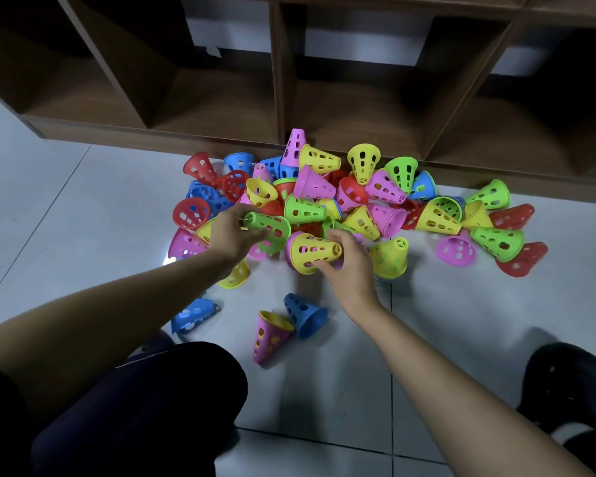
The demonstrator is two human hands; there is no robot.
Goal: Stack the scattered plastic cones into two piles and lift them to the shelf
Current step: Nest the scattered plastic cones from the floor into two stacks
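Several perforated plastic cones in red, blue, yellow, green and pink lie in a heap (pixel 344 197) on the tiled floor in front of a low wooden shelf (pixel 283 108). My left hand (pixel 231 232) grips a green cone (pixel 270 230) by its narrow end, held on its side. My right hand (pixel 350 266) holds a yellow cone (pixel 312 251) nested over a pink one, also on its side, mouth facing left. A short upright stack topped by a yellow cone (pixel 389 258) stands just right of my right hand.
Loose cones lie nearer to me: a blue one (pixel 195 315), another blue one (pixel 305 315), and a pink one with a yellow cone inside (pixel 270 340). The shelf's open compartments (pixel 369 108) are dark. My knee (pixel 145 401) and a black shoe (pixel 572 383) are at the bottom.
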